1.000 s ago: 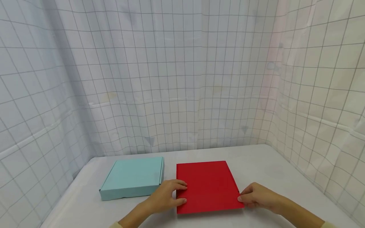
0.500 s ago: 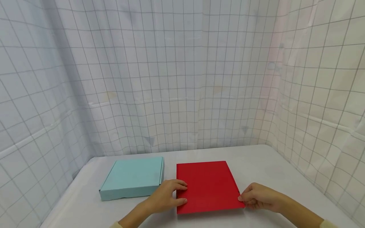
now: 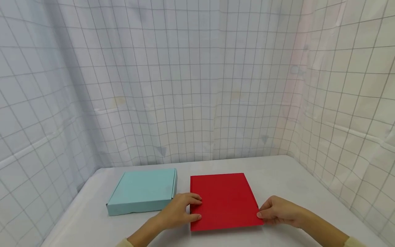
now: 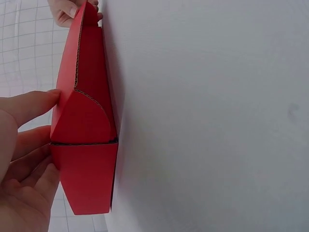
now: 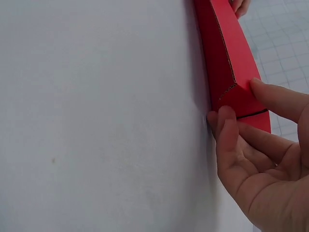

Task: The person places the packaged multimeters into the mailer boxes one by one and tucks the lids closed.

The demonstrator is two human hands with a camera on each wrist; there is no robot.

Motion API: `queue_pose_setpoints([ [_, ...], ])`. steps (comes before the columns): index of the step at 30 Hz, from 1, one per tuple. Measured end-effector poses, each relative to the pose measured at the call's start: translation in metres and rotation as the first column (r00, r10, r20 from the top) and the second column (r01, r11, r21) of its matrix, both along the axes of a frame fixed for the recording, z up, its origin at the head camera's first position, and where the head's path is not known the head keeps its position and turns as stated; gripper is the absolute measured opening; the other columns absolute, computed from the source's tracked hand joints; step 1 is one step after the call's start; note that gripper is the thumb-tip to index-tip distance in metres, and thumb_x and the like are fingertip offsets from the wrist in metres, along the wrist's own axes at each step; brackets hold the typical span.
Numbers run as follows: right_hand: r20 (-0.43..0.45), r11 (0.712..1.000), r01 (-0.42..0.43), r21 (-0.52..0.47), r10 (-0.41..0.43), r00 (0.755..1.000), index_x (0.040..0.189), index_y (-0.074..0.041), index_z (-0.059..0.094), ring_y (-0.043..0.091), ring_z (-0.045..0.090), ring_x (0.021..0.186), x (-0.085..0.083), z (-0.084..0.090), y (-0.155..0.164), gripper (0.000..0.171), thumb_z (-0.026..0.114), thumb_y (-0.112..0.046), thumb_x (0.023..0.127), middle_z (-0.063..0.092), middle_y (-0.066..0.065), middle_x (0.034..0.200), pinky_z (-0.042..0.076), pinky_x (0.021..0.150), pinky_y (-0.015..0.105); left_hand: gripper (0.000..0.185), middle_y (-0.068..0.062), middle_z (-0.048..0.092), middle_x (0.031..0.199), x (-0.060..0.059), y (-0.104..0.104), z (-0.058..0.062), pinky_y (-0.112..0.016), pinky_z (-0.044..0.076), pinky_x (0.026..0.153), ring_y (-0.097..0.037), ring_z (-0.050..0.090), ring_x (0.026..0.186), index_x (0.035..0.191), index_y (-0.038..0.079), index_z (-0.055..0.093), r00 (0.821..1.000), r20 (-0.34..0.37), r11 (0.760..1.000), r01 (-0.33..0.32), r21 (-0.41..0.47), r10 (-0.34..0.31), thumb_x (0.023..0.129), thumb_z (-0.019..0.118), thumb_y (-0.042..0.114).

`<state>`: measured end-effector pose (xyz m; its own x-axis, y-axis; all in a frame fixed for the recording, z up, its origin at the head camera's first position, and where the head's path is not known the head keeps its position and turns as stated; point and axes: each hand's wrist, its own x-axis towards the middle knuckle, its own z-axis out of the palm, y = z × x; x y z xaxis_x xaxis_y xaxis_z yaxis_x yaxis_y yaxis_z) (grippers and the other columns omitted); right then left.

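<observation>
A flat red cardboard box (image 3: 223,200) lies closed on the white table (image 3: 277,175), near its front edge. My left hand (image 3: 193,209) grips the box's left edge, fingers on the lid and thumb at the side. My right hand (image 3: 261,211) pinches the front right corner. In the left wrist view, my left hand (image 4: 46,140) has its fingers against the red box's side flap (image 4: 84,121). The right wrist view shows my right hand (image 5: 240,104) with thumb and fingers curled round the red box's corner (image 5: 227,63).
A closed light blue box (image 3: 143,190) of similar size lies just left of the red one, close to my left hand. Checked white curtains (image 3: 197,85) enclose the table on the left, back and right.
Both hands and the red box have stayed where they were; only the head view has shifted slightly.
</observation>
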<state>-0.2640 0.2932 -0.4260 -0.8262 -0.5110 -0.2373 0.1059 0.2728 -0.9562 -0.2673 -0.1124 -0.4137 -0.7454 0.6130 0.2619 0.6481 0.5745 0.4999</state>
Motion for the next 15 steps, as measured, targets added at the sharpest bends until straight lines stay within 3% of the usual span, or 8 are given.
queue_pose_setpoints([
  [4,-0.08,0.994,0.022,0.106,-0.014,0.997,0.101,0.004,0.076,0.02,0.067,0.083,-0.001,0.003,-0.002,0.019,0.075,-0.014,0.095,0.074,0.008,0.091,0.06,0.077,0.033,0.041,0.0,0.067,0.128,-0.001,0.0,0.001,-0.035,0.057,0.092,-0.025,0.059,0.121,0.123,0.006,0.076,1.0,0.001,1.0,-0.01,-0.011,0.01,0.089,0.084,0.028],
  [10,-0.183,0.973,0.034,0.229,0.008,0.983,0.102,-0.001,0.076,0.019,0.061,0.078,-0.005,0.008,-0.004,0.017,0.077,-0.014,0.092,0.07,0.005,0.085,0.053,0.068,0.029,0.042,-0.001,0.067,0.128,-0.001,0.0,0.001,-0.037,0.057,0.093,-0.026,0.06,0.122,0.123,0.006,0.076,1.0,0.001,1.0,-0.011,-0.009,0.011,0.089,0.084,0.028],
  [15,-0.247,0.966,0.033,0.258,0.033,0.968,0.118,0.003,0.071,0.023,0.065,0.093,-0.007,0.011,-0.007,0.033,0.078,-0.011,0.09,0.071,0.005,0.104,0.056,0.077,0.036,0.042,-0.001,0.067,0.129,0.001,-0.002,0.001,-0.04,0.056,0.096,-0.027,0.06,0.122,0.124,0.004,0.075,1.0,-0.003,1.0,-0.003,-0.011,0.003,0.089,0.084,0.024],
])
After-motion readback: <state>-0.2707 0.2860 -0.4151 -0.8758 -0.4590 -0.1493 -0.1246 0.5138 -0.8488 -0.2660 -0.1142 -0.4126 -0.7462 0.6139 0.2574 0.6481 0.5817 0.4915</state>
